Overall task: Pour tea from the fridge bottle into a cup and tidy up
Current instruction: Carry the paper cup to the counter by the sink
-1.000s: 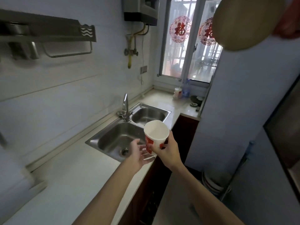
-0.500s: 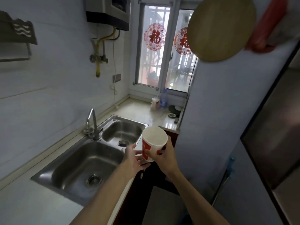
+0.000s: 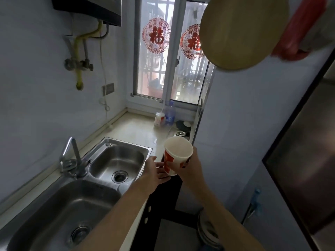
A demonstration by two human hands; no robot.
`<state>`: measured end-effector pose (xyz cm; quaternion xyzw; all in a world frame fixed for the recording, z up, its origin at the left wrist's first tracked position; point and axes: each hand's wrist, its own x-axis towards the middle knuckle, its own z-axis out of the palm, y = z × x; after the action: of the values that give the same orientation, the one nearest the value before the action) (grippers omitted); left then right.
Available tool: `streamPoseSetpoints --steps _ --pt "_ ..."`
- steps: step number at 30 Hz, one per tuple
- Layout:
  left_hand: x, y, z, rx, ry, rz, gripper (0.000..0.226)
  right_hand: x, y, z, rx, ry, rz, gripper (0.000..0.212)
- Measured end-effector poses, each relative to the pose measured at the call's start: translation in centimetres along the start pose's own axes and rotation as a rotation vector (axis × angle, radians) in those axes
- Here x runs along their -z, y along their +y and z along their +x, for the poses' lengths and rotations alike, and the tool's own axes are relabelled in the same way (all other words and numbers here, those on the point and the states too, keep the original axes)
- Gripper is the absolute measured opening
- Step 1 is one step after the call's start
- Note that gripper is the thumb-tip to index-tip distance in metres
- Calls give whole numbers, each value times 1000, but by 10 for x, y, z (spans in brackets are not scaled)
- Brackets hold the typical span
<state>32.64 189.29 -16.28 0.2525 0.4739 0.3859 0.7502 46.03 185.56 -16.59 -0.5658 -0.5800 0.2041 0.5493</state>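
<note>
Paper cup (image 3: 178, 155), red and white, sits in my right hand (image 3: 193, 164) above the front edge of the counter (image 3: 137, 129), just right of the smaller sink basin (image 3: 117, 160). My fingers wrap round its far side and the thumb side presses the wall, so the hand is closed on the cup at about mid-height. My left hand (image 3: 154, 171) is spread, palm up, fingertips touching or nearly touching the cup's lower wall; I cannot tell which.

I judge the cup to be very light and thin-walled: it will buckle if I squeeze, and it will tip easily once set down. The stiffest places are the rolled rim and the base, so I would hold it low with a loose, even wrap, or support it from beneath with the open palm. The surface looks dry and a little waxy, not slippery.

Inside, the cup shows only pale wall and bottom; it looks empty, with no tea in it yet. Both basins, the small one and the large basin (image 3: 61, 214), are bare steel with nothing in them beyond their drains. At the far end of the counter, under the window, another cup (image 3: 159, 119) stands just beside a clear plastic bottle (image 3: 170, 114); their contents are too small to make out.
</note>
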Motion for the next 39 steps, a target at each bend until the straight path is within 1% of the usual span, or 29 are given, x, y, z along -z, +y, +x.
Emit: streamPoseSetpoints --steps 5,12,16,20,28,32,35,39 --pt "-26 15 47 3 -6 24 49 7 29 49 5 15 -27 77" --pt "-71 39 126 11 26 7 56 26 77 130 15 -27 -31 78" --pt "-98 48 164 19 26 -31 54 39 102 178 -5 -54 -7 76" --pt "-111 52 197 42 15 -51 53 42 125 208 0 -66 2 78" --pt "-110 65 268 82 37 -83 55 22 172 260 -44 -111 60 79" --pt "-103 75 310 112 49 -101 55 4 194 288 -56 -150 59 76" --pt "-97 86 344 119 59 -119 55 -13 213 312 -89 -155 68 77" --pt "-90 103 396 129 95 -146 54 -41 243 348 -119 -156 81 73"
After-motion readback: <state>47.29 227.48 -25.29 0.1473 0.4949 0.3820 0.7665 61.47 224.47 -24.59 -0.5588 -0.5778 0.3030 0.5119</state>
